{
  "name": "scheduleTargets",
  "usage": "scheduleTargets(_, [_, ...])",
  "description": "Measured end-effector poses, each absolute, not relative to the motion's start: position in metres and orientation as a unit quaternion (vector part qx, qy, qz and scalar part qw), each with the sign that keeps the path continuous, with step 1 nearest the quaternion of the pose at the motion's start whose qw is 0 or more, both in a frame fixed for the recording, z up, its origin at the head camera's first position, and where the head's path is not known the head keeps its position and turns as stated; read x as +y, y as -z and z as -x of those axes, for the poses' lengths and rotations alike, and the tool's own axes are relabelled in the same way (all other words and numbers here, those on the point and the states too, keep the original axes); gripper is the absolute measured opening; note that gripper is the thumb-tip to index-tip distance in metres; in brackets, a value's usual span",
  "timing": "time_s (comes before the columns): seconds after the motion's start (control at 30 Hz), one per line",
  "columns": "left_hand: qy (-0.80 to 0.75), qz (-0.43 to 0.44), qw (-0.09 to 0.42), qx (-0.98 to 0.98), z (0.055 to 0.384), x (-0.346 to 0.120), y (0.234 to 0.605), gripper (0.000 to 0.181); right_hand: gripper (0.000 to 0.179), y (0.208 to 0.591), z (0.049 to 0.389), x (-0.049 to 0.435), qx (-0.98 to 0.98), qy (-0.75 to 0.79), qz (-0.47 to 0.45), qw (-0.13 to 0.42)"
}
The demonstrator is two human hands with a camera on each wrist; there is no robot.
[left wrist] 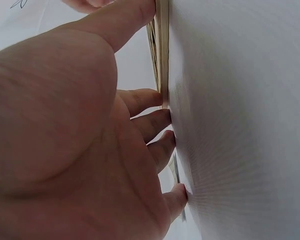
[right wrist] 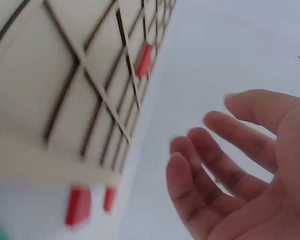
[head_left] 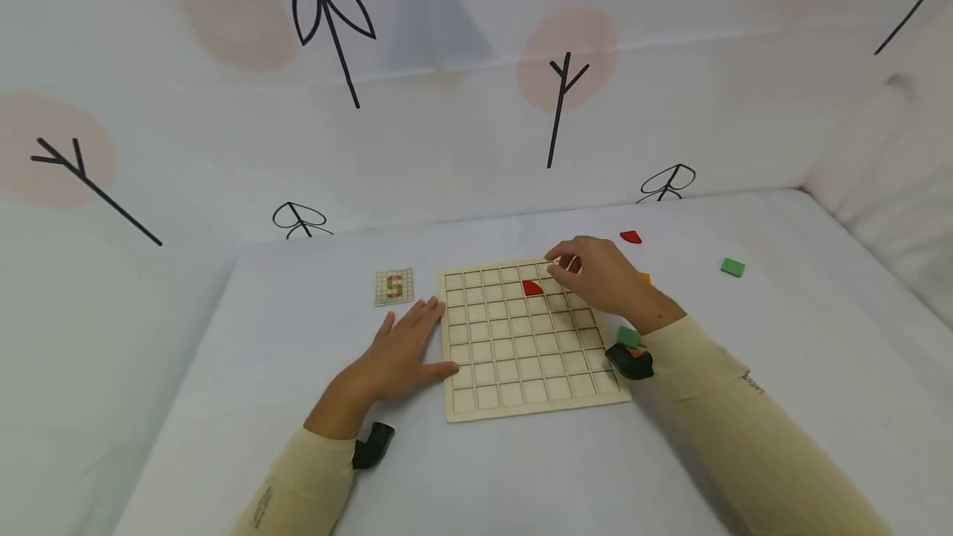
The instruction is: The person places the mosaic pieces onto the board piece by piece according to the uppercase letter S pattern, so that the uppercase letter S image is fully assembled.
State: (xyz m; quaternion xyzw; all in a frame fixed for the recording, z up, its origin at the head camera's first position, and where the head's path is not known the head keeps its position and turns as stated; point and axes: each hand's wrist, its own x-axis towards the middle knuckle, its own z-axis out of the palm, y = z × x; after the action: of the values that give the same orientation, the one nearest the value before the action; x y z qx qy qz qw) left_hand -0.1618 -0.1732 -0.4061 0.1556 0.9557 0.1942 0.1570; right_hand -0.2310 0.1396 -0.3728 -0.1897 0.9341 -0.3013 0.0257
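Observation:
A pale wooden grid board [head_left: 536,416] lies on the white table between my hands. One red quarter-round piece [head_left: 532,288] sits in a cell of its upper rows. My left hand [head_left: 398,358] rests flat with fingers spread; its thumb and fingertips touch the board's left edge. Above the board's far right corner hovers my right hand [head_left: 591,271], its fingers loosely curved. The right wrist view shows nothing between those fingers. Left of the board, near the left fingertips, is a small pattern card [head_left: 394,286] with an S drawn on a grid.
Beyond the right hand lies another red piece [head_left: 630,236]. A green piece [head_left: 733,267] is farther right. By the board's right side, partly behind the right arm, are a green piece [head_left: 629,337] and some orange ones. A patterned white cloth [head_left: 447,147] hangs behind the table.

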Motion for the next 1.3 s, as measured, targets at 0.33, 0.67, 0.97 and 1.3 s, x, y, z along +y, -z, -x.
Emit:
scheduleTargets(0.33, [-0.187, -0.148, 0.166, 0.957, 0.164, -0.178, 0.403, 0.097, 0.024, 0.367, 0.217, 0.182, 0.94, 0.298, 0.147, -0.077])
scheduleTargets(0.67, [-0.195, -0.146, 0.161, 0.956, 0.162, -0.182, 0.402, 0.096, 0.031, 0.375, 0.227, 0.205, 0.952, 0.287, 0.093, -0.045])
scheduleTargets(0.97, [-0.198, -0.146, 0.159, 0.956, 0.162, -0.182, 0.404, 0.096, 0.04, 0.388, 0.235, 0.217, 0.963, 0.251, 0.056, 0.08])
scheduleTargets(1.3, [-0.208, -0.144, 0.159, 0.954, 0.159, -0.179, 0.41, 0.096, 0.041, 0.396, 0.237, 0.229, 0.967, 0.214, 0.079, 0.11])
